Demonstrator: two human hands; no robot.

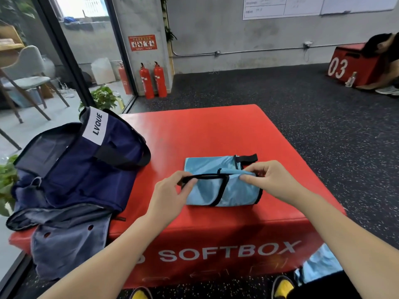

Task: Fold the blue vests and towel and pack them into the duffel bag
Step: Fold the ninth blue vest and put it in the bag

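Note:
A light blue vest (207, 190) with black trim lies folded into a small rectangle on the red soft box (216, 134). My left hand (170, 195) pinches the black trim at the vest's left edge. My right hand (272, 180) pinches a raised fold of blue fabric at the vest's upper right. The navy duffel bag (82, 165) with a white LVQUE label stands on the box's left side, its top flap hanging over the front edge. Another piece of light blue fabric (319, 264) lies on the floor at the box's lower right.
A grey-blue cloth (69, 247) with holes drapes over the box's front left corner. Two red fire extinguishers (153, 80) stand by the far wall. A second red box (349, 65) marked 03, with a person beside it, is at far right. A glass wall runs on the left.

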